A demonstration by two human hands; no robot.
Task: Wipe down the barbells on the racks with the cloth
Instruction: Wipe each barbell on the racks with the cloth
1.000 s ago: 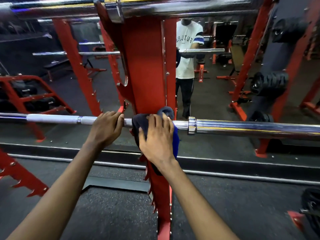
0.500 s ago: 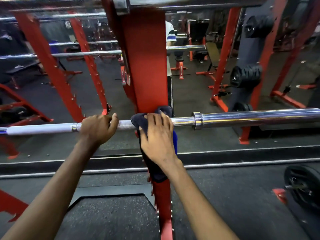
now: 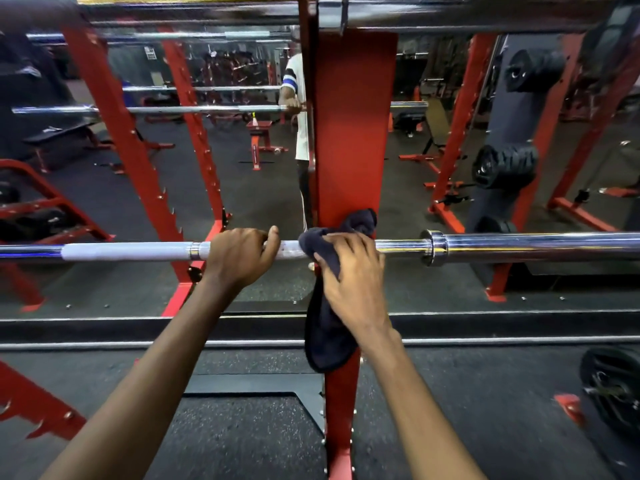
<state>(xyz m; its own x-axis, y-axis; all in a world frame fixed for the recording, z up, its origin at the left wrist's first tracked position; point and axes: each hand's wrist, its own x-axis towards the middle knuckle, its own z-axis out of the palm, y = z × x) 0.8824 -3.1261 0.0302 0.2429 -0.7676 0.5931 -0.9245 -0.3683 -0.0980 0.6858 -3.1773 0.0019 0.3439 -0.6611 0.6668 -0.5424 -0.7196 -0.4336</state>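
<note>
A chrome barbell (image 3: 519,245) lies level across the red rack upright (image 3: 353,133) at chest height. My left hand (image 3: 239,254) grips the bar's shaft just left of the upright, fingers curled over the top. A dark blue cloth (image 3: 329,327) is draped over the bar at the upright, and its loose end hangs down below. My right hand (image 3: 353,275) holds the cloth against the bar with its fingers wrapped over it. A second barbell (image 3: 450,15) runs across the top of the view.
A mirror behind the rack reflects a person, more red racks and barbells. Black weight plates (image 3: 505,164) hang on a storage post at the right. Another plate (image 3: 613,382) sits low at the right. The floor is black rubber.
The view has shifted so the bar's collar lies further right. Both hands stay on the bar, and more of the cloth now hangs below my right hand.
</note>
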